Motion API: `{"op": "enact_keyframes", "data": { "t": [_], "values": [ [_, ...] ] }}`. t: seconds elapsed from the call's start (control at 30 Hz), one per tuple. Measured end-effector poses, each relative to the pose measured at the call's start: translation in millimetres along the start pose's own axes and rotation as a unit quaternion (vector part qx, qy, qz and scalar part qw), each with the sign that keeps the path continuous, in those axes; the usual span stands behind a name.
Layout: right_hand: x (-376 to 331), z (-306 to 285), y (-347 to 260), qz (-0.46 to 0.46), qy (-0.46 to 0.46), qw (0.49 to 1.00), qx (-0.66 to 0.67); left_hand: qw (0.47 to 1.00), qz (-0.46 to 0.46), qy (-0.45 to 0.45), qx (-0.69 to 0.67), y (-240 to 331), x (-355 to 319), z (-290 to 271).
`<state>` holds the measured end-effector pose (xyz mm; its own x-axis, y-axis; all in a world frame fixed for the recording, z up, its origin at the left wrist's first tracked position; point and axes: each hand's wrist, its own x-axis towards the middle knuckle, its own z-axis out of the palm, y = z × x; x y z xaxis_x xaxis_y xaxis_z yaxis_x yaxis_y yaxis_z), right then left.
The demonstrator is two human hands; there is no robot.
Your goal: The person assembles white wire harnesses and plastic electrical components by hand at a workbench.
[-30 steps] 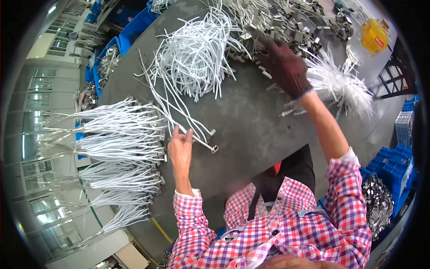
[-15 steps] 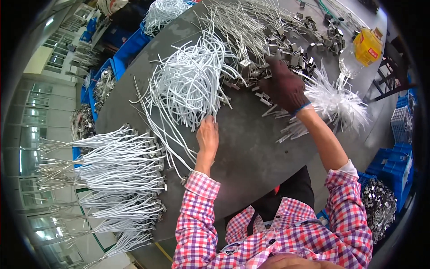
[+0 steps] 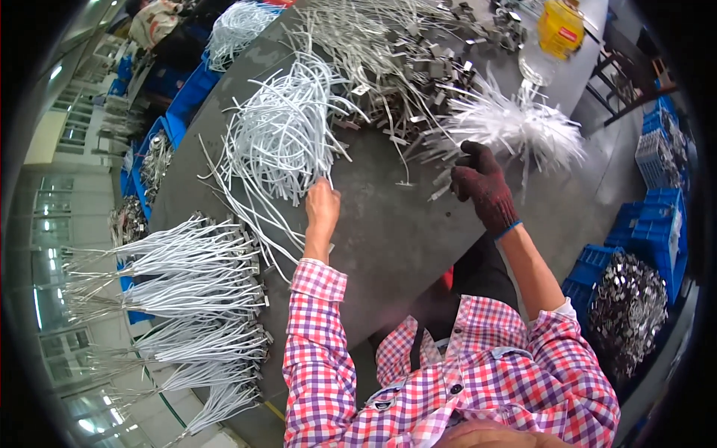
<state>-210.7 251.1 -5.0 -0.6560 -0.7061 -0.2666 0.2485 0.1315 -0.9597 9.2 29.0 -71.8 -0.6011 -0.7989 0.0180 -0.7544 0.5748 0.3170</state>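
My bare left hand [image 3: 322, 213] is closed at the lower right edge of a tangled heap of white tubes [image 3: 280, 138]. Its fingertips pinch the end of a white tube there. My right hand [image 3: 485, 188], in a dark red knitted glove with a blue cuff edge, is above the table, just below a fanned bundle of clear white strips [image 3: 515, 123]. Its fingers are curled in, and whatever they hold is hidden. Beyond both hands lies a pile of thin wires with small metal pieces [image 3: 418, 82]. A single wire [image 3: 403, 166] trails from that pile onto the grey tabletop [image 3: 373, 216].
Bundled white tubed wires with metal ends [image 3: 202, 291] line the table's left edge. A clear bottle with a yellow label [image 3: 559, 33] stands at the far right. Blue crates [image 3: 653, 224] and a heap of metal parts [image 3: 629, 310] are on the right; more blue bins [image 3: 190, 93] stand left.
My right hand has drawn back from the metal-piece pile toward me, below the strips. The left hand stays at the tubes. The whole view has shifted somewhat.
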Motion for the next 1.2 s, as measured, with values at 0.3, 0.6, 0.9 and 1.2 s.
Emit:
{"op": "enact_keyframes", "data": {
  "t": [0.3,0.6,0.9,1.2],
  "values": [
    [-70.1,-39.4,51.0,-0.113,-0.104,0.982,-0.112,0.720,-0.207,-0.222,-0.624,107.5,-90.3,12.9],
    [-90.1,-30.4,50.2,-0.120,0.082,0.989,-0.019,0.694,-0.130,-0.139,-0.694,178.8,-92.9,35.0],
    [-63.5,-30.8,55.4,-0.003,0.010,1.000,-0.002,0.814,-0.097,-0.160,-0.550,198.7,-130.2,30.6],
    [-82.8,-78.7,38.6,0.028,0.020,0.994,-0.105,0.758,-0.048,-0.241,-0.605,227.7,-154.9,39.9]
  ]
}}
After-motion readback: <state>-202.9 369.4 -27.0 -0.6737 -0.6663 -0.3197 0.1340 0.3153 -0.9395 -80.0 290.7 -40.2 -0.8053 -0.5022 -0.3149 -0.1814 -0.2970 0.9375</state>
